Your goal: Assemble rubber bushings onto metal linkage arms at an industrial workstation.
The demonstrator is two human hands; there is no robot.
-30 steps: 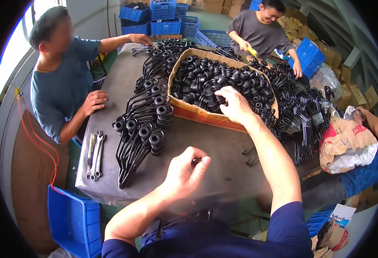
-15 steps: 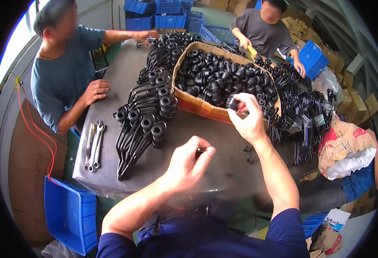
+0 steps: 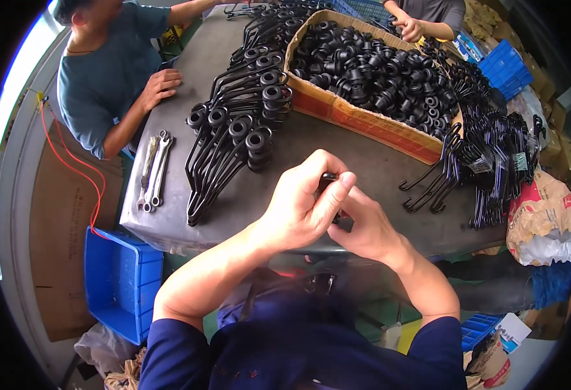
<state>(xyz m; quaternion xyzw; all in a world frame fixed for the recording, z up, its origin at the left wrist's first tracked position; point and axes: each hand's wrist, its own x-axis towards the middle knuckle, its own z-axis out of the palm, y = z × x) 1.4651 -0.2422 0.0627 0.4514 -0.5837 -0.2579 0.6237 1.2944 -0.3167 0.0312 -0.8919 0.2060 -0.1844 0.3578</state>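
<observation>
Close together over the near part of the table, my two hands meet in front of my body. My left hand (image 3: 298, 203) is closed around a black metal rod (image 3: 328, 177), whose end shows between thumb and forefinger. Against it, my right hand (image 3: 371, 227) is closed too, its fingertips partly hidden behind the left. A dark part shows between the hands; it appears to be the black rubber bushing, mostly covered. Beyond them stands a cardboard box (image 3: 357, 119) full of black rubber bushings (image 3: 370, 75). To the left lie bent black rods with bushings on their ends (image 3: 224, 149).
Bent black rods (image 3: 500, 156) are heaped at the right, some hooks reaching toward the middle. Wrenches (image 3: 156, 170) lie near the table's left edge. A blue crate (image 3: 118, 279) stands lower left, a torn paper sack (image 3: 542, 211) at right. Two co-workers are across the table.
My right hand has come back from the box with a bushing and met my left hand. The view has shifted, so the table's contents sit higher. The far co-worker's yellow-handled tool no longer shows.
</observation>
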